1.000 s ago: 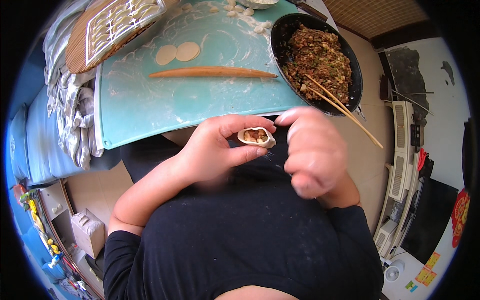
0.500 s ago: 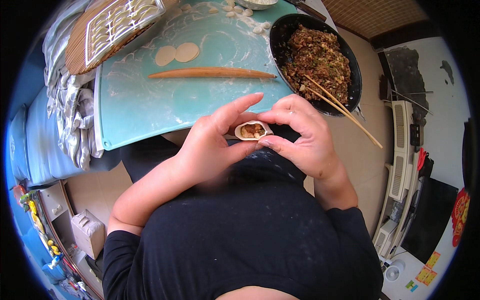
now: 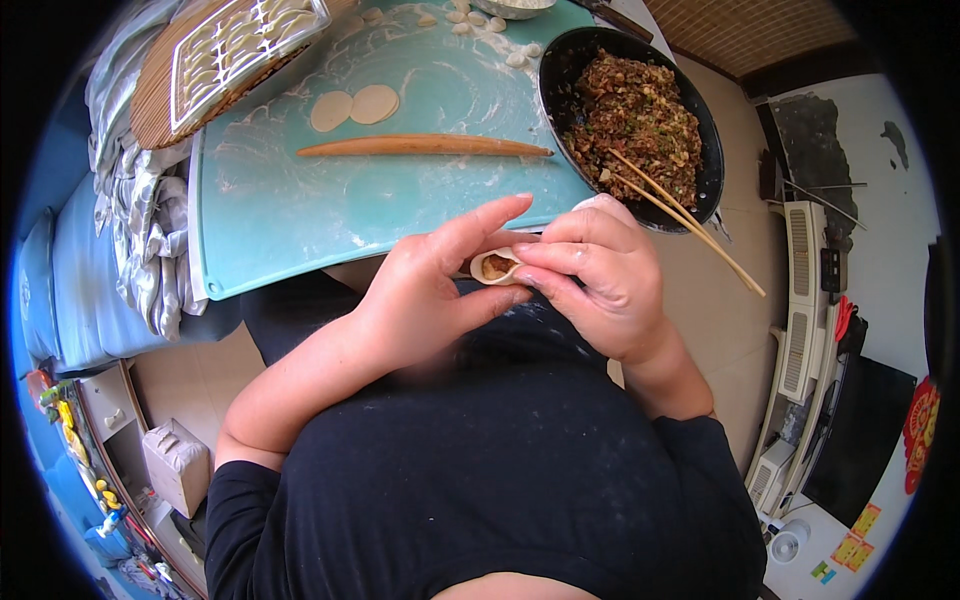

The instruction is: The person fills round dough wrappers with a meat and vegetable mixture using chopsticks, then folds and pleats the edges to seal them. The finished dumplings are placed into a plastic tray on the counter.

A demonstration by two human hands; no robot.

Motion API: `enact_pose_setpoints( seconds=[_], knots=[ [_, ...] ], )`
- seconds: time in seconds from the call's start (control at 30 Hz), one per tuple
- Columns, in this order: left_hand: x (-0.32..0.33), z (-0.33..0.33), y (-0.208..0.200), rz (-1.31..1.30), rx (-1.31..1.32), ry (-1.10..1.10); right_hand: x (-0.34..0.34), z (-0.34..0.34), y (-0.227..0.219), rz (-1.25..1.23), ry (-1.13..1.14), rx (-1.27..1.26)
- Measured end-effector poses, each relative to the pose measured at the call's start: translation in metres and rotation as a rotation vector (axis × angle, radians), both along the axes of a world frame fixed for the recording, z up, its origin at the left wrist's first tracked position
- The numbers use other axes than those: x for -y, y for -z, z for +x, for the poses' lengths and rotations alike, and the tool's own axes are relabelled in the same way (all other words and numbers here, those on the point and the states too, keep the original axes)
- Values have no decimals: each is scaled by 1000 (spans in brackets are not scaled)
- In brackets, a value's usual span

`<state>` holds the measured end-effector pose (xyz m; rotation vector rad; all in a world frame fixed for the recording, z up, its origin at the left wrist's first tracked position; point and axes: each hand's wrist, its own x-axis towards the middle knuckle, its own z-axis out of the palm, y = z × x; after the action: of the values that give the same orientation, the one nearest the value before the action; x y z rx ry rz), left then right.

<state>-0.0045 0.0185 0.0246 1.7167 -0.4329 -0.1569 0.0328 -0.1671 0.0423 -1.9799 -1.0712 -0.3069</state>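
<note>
A partly folded dumpling (image 3: 492,270) is held between both hands, just off the near edge of the mat. Brown filling shows through its opening on the left, while its right end is pinched together. My left hand (image 3: 425,275) cradles it, thumb below and fingers behind, with the index finger raised. The thumb and index finger of my right hand (image 3: 600,270) press on the dough's right edge. Beyond them lies a wooden rolling pin (image 3: 425,146) on the floury green mat (image 3: 260,230). Two round dough wrappers (image 3: 374,104) overlap behind the pin.
At the right, a black pan (image 3: 714,165) of minced filling (image 3: 640,120) has chopsticks (image 3: 690,222) jutting over its near rim. A tray of dumplings (image 3: 240,50) rests on a round wooden board (image 3: 150,100) at the far left. Small dough pieces (image 3: 480,20) and a bowl (image 3: 515,8) lie at the back.
My right hand's fingers have closed in on the dumpling's right edge. Its opening has become smaller, with less filling showing. My left hand has barely moved.
</note>
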Motion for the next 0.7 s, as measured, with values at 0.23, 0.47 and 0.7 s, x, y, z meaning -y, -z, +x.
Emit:
enact_pose_setpoints(
  seconds=[0.23, 0.47, 0.7],
  knots=[
    [4, -2, 10, -411, -409, 55, -1, -6, 6, -40, 97, 219],
    [4, -3, 7, -468, -516, 17, -3, 1, 8, -35, 85, 134],
    [6, -3, 9, -218, -311, -25, -6, 1, 14, -13, -38, -9]
  ],
)
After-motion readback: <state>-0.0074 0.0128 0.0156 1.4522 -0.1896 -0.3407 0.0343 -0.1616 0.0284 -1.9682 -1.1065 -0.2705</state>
